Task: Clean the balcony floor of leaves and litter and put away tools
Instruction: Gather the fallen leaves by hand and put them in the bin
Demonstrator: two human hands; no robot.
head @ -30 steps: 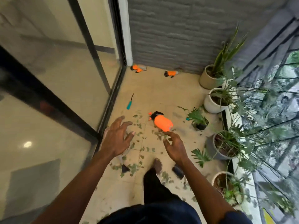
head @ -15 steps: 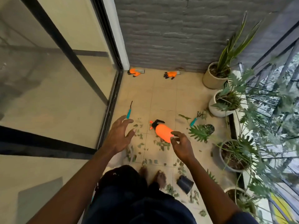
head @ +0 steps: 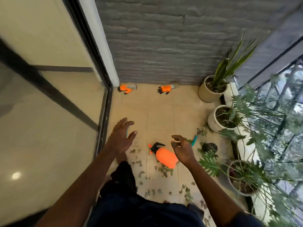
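Stepped farther in; left hand (head: 121, 136) and right hand (head: 182, 149) apart, empty; right nearer orange plastic spray bottle (head: 164, 158), nozzle far-left.

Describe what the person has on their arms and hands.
The left hand and right hand are bare: no gloves, and no watch or ring that I can see. Both forearms are bare too; a dark navy sleeve shows only at the right upper arm, at the bottom edge.

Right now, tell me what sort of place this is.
Probably a home balcony: beige tiled floor, cream pots of green plants lined along the right edge, and a dark-framed glass door.
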